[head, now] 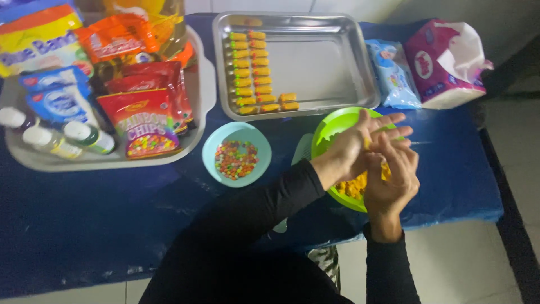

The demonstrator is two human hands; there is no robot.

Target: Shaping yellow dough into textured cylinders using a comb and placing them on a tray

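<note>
A small lump of yellow dough is pressed between the palms of the left hand and the right hand, above the green bowl on the blue tabletop. The fingers are held flat and extended, not curled. The dough is judged soft, light and somewhat sticky, best handled gently between the palms; more is seen in the bowl

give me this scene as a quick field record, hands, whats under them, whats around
left hand: pressed palm to palm on right hand, yellow dough between them
under hands: green bowl of yellow dough
steel tray: two rows of small yellow pieces
blue bowl: coloured candies
far left: grey tray of packets and bottles
far right: wipes pack, tissue pack
surface: blue cloth
</note>
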